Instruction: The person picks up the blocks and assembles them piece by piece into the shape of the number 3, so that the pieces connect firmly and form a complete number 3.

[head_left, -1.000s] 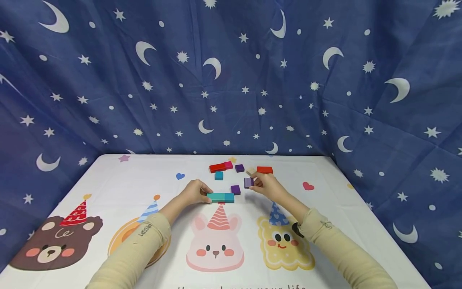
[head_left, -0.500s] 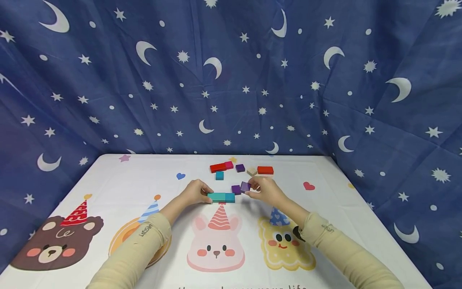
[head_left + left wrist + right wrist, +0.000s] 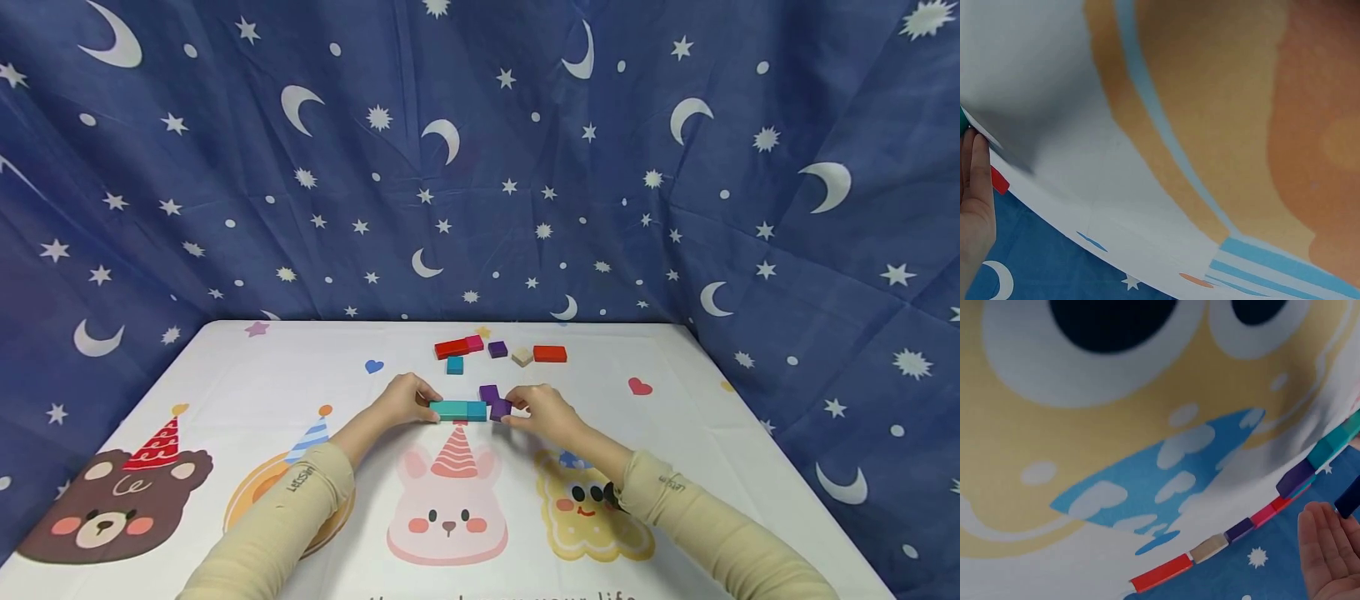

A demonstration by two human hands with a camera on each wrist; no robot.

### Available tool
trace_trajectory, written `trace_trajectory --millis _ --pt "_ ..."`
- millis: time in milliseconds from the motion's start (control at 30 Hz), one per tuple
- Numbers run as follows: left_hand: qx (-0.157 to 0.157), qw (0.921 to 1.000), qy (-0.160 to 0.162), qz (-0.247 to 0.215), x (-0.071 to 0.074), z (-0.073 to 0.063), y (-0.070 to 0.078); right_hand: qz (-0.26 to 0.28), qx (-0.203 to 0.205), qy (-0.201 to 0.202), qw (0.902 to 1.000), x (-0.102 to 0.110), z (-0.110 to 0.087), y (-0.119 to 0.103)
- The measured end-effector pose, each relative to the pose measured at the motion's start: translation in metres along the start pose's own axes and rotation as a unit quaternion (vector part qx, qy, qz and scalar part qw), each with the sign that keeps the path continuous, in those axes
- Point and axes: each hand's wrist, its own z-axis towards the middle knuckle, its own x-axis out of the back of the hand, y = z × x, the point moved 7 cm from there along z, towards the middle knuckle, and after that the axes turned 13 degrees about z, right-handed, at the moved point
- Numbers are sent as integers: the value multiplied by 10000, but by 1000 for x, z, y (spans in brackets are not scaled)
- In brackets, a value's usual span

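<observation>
Pinching the teal block [image 3: 448, 410] with the left hand [image 3: 401, 400]; grasping a purple block [image 3: 500, 410] in the right hand [image 3: 547, 414], just right of the blue block [image 3: 477, 411]; ideally keeping facing edges parallel.

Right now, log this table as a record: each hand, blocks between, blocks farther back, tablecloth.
Left hand: holds teal block by its left end
Right hand: pinches near purple block
Between: blue block at teal's right end; loose purple block behind
Farther back: red block, pink block, far blue block, far purple block, beige block, orange-red block
Tablecloth: white, cartoon prints
</observation>
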Motion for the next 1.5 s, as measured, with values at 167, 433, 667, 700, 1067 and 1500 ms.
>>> trace_trajectory --millis 167,433,667,700,1067,1500 --pt "-319 9994 11 -121 0 2 -2 30 -139 -160 9998 -7 0 2" --pt "-76 9999 -15 -87 1 0 -2 2 -408 -650 9971 -20 3 3" --pt "-30 10000 -57 38 -2 -2 0 -174 -530 -781 9954 -28 2 4" --pt "-40 10000 -54 39 -2 -2 0 -192 -491 -774 9956 -28 2 4" --pt "-72 10000 -5 3 -1 -1 -1 -308 -455 -896 9945 -36 5 6" --pt "114 9999 -60 -21 -1 0 -1 -185 -747 -875 9932 -38 7 11"
